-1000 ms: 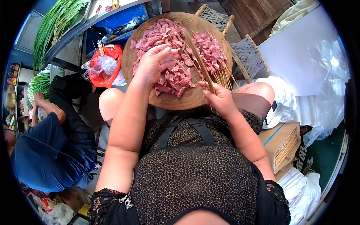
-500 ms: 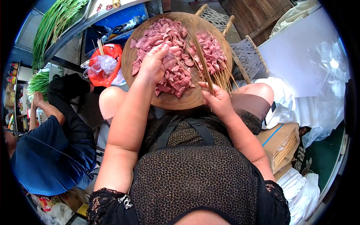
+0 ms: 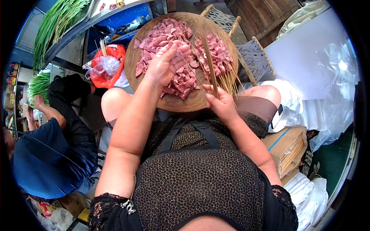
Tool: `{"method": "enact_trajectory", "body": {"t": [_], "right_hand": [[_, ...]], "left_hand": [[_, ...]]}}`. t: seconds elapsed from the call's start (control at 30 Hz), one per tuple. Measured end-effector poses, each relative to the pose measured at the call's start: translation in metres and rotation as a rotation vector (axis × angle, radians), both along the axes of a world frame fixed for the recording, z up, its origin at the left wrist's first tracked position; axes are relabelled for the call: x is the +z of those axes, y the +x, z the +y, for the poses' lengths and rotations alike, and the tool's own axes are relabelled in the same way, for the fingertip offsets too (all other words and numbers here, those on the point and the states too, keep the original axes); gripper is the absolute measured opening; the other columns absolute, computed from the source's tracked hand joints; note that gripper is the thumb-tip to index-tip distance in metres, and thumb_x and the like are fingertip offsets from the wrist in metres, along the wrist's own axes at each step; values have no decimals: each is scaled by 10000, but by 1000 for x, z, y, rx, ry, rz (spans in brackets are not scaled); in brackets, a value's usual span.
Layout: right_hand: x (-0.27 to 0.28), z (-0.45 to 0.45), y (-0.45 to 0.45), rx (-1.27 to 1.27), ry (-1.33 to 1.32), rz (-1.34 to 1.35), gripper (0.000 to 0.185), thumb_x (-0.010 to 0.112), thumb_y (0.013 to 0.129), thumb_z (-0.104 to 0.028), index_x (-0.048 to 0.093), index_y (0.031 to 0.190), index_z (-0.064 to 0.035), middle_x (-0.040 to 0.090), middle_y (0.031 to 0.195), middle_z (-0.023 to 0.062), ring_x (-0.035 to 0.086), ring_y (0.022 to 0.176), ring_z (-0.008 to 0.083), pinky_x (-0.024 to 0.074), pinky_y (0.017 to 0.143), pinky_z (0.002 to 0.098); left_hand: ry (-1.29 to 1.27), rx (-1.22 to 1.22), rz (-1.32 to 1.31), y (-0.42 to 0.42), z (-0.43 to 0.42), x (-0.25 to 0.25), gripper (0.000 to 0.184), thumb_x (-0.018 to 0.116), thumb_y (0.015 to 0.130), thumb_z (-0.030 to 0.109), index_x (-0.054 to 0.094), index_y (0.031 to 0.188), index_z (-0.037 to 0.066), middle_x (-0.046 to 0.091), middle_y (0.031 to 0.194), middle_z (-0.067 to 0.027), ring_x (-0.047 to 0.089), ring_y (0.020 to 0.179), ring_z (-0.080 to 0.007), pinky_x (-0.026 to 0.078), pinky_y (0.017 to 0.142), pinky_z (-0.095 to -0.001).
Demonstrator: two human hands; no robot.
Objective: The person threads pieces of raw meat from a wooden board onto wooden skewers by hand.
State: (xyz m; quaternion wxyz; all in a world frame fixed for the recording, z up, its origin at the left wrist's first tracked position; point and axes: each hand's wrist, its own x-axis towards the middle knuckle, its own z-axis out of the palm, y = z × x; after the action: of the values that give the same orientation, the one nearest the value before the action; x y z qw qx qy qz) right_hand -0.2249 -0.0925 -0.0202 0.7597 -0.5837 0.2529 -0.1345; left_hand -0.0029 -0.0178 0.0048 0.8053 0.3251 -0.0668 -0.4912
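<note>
My left hand [image 3: 169, 64] hovers over a heap of sliced raw meat [image 3: 165, 34], palm turned up, thumb apart from the loosely bent fingers. No meat shows in it. A thin bamboo skewer [image 3: 198, 78] slants between its fingertips and my right hand [image 3: 221, 103]. My right hand is closed around the lower end of a bundle of bamboo skewers [image 3: 210, 63], which points away from me. Beside the bundle, skewers threaded with meat [image 3: 219, 54] lie with their bare ends towards me. Everything rests on a round wooden board [image 3: 175, 104] over my lap.
Left of the board is a red plastic bag [image 3: 111, 79] with skewers and clear plastic in it. A person in blue [image 3: 58, 158] sits at far left, a hand near green stalks [image 3: 38, 86]. Woven stools [image 3: 254, 57] and a cardboard box [image 3: 287, 148] stand on the right.
My left hand has shifted slightly right and towards me, and its thumb and fingers have spread further apart. My right hand keeps hold of the skewer bundle, almost unmoved.
</note>
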Motion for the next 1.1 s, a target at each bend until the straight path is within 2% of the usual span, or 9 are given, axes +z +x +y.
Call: {"method": "enact_trajectory", "body": {"t": [0.17,0.23,0.37,0.57,0.97,1.1], "right_hand": [[7,0,0,-3,22,-11,284,531,876,-55,544,1158,-22,497,728,-65,448,605,23,393,572,163],[11,-1,-2,-18,113,1,285,532,876,-52,544,1158,-20,499,729,-64,450,606,23,395,574,162],[5,-2,-3,9,19,10,288,533,875,-51,542,1160,-16,502,735,-62,452,608,23,397,577,163],[-1,-1,-1,-6,22,-16,290,534,874,-52,542,1162,-16,504,736,-61,452,609,24,401,578,164],[5,-2,1,22,44,-8,295,534,877,-76,533,1168,-23,495,711,-55,444,590,30,378,547,168],[6,-1,2,12,87,-5,293,533,878,-80,532,1165,-23,500,704,-51,450,588,31,378,541,170]], "left_hand": [[40,-79,-84,2,0,-1,281,508,905,172,459,1149,42,598,1065,-150,605,971,-245,506,858,-381],[76,-64,-129,3,0,0,274,497,910,169,460,1148,39,597,1066,-150,605,971,-242,507,854,-377],[125,-63,-188,11,0,-4,271,466,924,179,462,1148,26,592,1076,-154,607,969,-238,511,841,-369],[81,-26,-54,8,1,-7,278,454,928,180,448,1155,20,582,1092,-167,597,990,-251,507,851,-383],[11,-170,-64,4,0,-8,226,482,916,216,502,1080,62,601,1065,-138,588,1002,-267,479,887,-435],[27,-183,-57,-4,0,-5,265,508,905,211,506,1105,38,609,1055,-140,597,990,-246,496,839,-386]]}}
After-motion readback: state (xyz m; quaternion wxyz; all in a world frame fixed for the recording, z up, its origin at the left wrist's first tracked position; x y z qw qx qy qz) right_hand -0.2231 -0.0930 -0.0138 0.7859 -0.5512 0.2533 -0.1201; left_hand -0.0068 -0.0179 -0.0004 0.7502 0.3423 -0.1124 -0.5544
